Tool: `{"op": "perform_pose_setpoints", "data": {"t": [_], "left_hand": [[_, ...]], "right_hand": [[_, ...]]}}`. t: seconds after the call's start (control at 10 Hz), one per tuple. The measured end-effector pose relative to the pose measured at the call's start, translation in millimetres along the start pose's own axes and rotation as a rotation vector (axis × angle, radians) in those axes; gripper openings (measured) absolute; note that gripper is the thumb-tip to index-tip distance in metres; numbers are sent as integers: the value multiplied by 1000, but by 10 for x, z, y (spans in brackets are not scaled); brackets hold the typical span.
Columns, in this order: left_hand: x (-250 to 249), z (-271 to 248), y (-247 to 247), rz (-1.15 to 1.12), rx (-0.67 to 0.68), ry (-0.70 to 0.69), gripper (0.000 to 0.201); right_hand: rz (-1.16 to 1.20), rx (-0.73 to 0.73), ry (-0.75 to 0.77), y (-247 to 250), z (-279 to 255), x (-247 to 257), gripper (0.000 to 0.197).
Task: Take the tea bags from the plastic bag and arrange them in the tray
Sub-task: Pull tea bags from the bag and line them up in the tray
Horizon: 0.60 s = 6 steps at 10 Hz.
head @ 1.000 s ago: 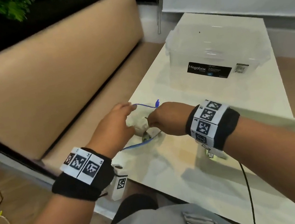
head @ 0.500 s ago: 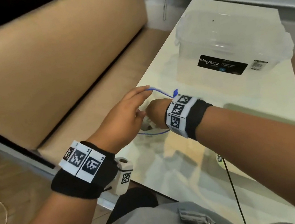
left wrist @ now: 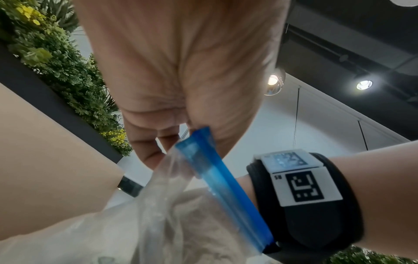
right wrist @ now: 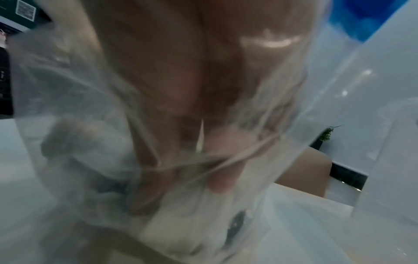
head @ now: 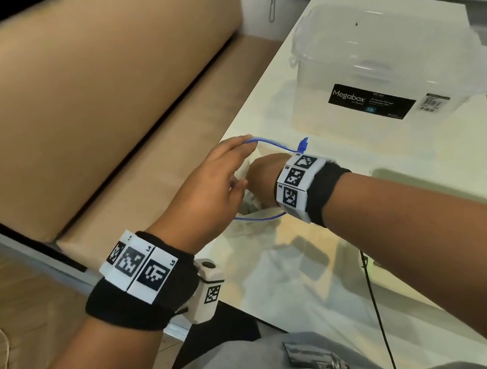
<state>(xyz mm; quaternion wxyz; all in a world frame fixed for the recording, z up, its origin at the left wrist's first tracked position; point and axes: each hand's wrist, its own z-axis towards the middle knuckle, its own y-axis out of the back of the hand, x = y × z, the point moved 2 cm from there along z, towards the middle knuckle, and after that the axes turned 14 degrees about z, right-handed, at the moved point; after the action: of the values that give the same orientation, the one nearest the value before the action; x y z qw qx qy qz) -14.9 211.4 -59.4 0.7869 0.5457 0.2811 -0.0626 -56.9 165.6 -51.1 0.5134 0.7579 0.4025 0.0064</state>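
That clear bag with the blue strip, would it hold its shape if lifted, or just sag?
The plastic bag would probably sag: its film is creased and bunched around the right hand inside it. The blue strip looks stiffer, arching where the left hand pinches it. It seems light.

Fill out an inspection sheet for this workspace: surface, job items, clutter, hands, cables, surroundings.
Surface: glossy pale table, reflective.
Job items: clear plastic bag with blue zip strip, mouth open; pale tea bags blurred inside; tray nothing seen.
Clutter: clear lidded storage box labelled Megabox, at the table's far end.
Hands: left hand pinches the bag's zip edge; right hand reaches inside the bag, its grip unclear.
Cables: black cable across the near table; white and black wires on the floor at left.
Surroundings: tan bench alongside the table, green plant wall behind it.
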Motion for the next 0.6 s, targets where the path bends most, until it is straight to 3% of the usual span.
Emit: {"op": "perform_pose_setpoints", "data": {"t": [0.1,0.2,0.3,0.4,0.6], "left_hand": [[-11,35,7,1,-8,16,53],[-33,85,25,-11,-45,36,43],[-87,113,29,-176,-48,116,37],[-136,127,18,-329,-51,193,35],[-173,184,49,-387,-41,230,49]], "right_hand": [[80,-173,138,44,335,-131,50],[62,-296,527,146,353,-476,22],[212,-298,656,150,270,-821,21],[288,-396,738,166,196,-888,18],[402,-585,723,134,93,-1190,21]]}}
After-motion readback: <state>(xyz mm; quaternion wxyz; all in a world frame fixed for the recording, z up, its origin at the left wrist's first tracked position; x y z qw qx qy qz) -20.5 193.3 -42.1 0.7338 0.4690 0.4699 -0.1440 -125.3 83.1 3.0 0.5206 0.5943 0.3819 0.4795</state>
